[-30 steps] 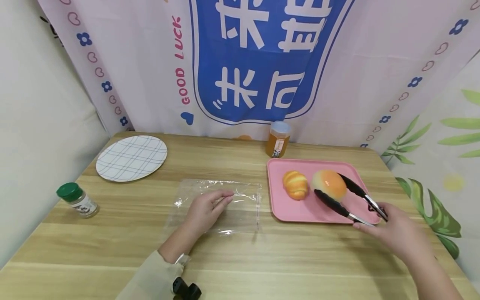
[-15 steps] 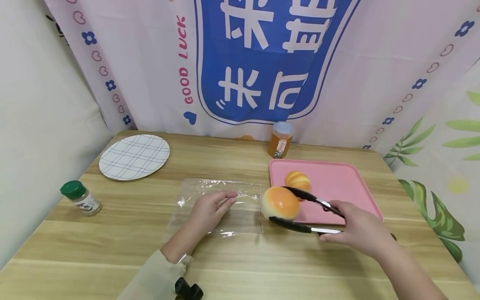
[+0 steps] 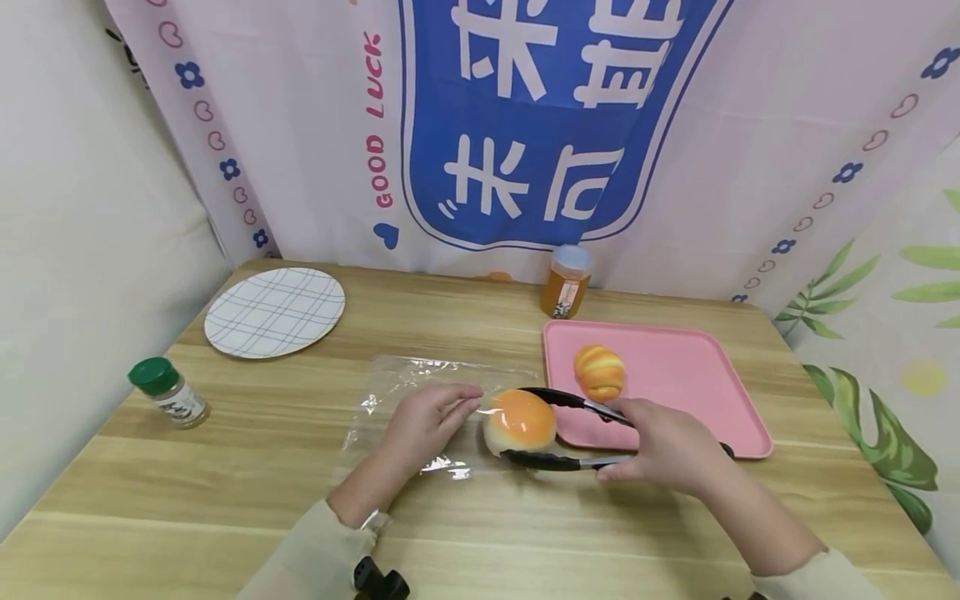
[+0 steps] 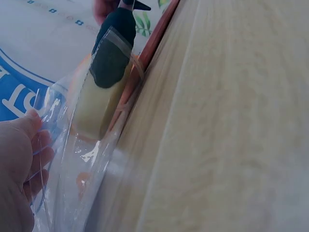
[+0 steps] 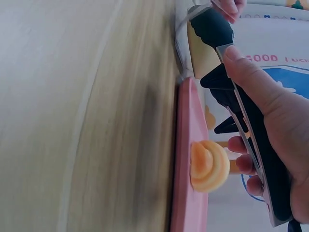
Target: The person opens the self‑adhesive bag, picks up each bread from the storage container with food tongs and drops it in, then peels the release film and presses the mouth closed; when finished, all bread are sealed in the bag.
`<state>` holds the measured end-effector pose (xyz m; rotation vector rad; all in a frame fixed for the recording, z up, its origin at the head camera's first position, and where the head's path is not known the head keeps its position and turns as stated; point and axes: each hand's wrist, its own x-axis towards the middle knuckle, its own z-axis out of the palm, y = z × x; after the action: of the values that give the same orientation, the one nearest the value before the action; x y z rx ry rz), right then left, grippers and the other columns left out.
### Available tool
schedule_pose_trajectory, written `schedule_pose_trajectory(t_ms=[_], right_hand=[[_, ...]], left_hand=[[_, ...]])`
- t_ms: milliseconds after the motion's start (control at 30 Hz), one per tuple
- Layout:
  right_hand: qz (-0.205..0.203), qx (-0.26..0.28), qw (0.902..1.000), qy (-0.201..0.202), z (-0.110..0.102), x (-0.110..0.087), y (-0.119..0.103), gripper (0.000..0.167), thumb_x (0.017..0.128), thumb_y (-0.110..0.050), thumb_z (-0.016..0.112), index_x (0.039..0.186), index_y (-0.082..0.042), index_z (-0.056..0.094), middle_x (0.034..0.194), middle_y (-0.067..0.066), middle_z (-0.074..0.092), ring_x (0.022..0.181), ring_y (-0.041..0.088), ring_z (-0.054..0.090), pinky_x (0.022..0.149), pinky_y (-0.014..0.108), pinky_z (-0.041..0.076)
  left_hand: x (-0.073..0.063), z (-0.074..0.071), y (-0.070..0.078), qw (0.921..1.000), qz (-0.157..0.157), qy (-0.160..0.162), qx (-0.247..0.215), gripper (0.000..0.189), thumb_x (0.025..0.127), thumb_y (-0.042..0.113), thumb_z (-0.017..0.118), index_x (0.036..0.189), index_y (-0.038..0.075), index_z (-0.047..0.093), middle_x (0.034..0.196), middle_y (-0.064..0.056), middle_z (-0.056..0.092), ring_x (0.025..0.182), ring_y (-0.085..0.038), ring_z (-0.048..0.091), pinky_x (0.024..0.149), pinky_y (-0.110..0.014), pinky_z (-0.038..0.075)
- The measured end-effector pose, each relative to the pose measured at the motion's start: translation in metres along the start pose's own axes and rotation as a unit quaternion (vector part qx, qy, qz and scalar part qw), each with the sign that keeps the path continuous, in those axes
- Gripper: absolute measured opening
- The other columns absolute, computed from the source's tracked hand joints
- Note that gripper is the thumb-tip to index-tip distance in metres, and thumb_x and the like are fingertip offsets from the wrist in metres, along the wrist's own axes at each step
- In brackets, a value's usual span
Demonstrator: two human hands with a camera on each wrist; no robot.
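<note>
My right hand (image 3: 667, 442) grips a pair of tongs (image 3: 551, 461) with black tips. Between those tips is a round bun (image 3: 525, 423), orange-brown on top and pale below. The clear plastic bag (image 3: 386, 379) lies under and around my left hand (image 3: 427, 425), which holds its film between thumb and fingers. In the left wrist view the bun (image 4: 91, 111) and the tong tip (image 4: 113, 53) show through the film at the bag's mouth. A small croissant-shaped bread (image 3: 600, 372) sits on the pink tray (image 3: 682, 383), just behind the tongs.
A jar of amber contents (image 3: 566, 285) with a pale lid stands behind the tray. At the back left lies a white checked plate (image 3: 276, 312). The green-capped shaker (image 3: 168, 393) stands near the table's left edge. A printed cloth (image 3: 525, 125) hangs behind.
My right hand has carried the bun in the tongs leftward from the tray to the bag's mouth, beside my left hand. The left hand stays at the bag.
</note>
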<state>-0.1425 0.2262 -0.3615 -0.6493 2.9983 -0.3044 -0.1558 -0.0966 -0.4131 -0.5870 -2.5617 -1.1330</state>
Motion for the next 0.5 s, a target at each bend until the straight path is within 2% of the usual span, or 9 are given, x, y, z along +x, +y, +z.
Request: schedule_pose_trajectory(t_ms=[133,300,500], right_hand=[[-0.015,0.000,0.9999,-0.001,0.007,0.010,-0.006,0.091,0.063,-0.064,0.082,0.132,-0.009,0.058,0.125,0.009,0.067,0.113,0.031,0.065,0.090,0.052,0.055],[-0.023,0.009,0.9997,-0.002,0.015,0.021,-0.017,0.081,0.062,-0.063,0.083,0.123,-0.015,0.061,0.116,0.000,0.069,0.099,0.022,0.067,0.082,0.047,0.057],[-0.043,0.010,0.9990,0.008,0.021,0.032,-0.027,0.078,0.061,-0.064,0.083,0.120,-0.016,0.061,0.110,-0.002,0.069,0.090,0.018,0.067,0.076,0.043,0.057]], left_hand=[[-0.001,0.000,0.001,1.0000,0.006,0.002,0.000,0.018,0.094,0.022,0.065,0.107,0.014,0.074,0.110,-0.001,0.075,0.103,-0.021,0.071,0.094,-0.039,0.057],[-0.002,0.000,0.003,1.0000,0.002,-0.005,-0.007,0.017,0.094,0.022,0.065,0.107,0.015,0.074,0.109,0.000,0.075,0.103,-0.020,0.071,0.094,-0.039,0.057],[-0.002,0.001,0.006,0.9998,0.019,-0.001,-0.011,0.016,0.093,0.018,0.067,0.107,0.014,0.074,0.103,-0.001,0.076,0.091,-0.014,0.071,0.082,-0.029,0.060]])
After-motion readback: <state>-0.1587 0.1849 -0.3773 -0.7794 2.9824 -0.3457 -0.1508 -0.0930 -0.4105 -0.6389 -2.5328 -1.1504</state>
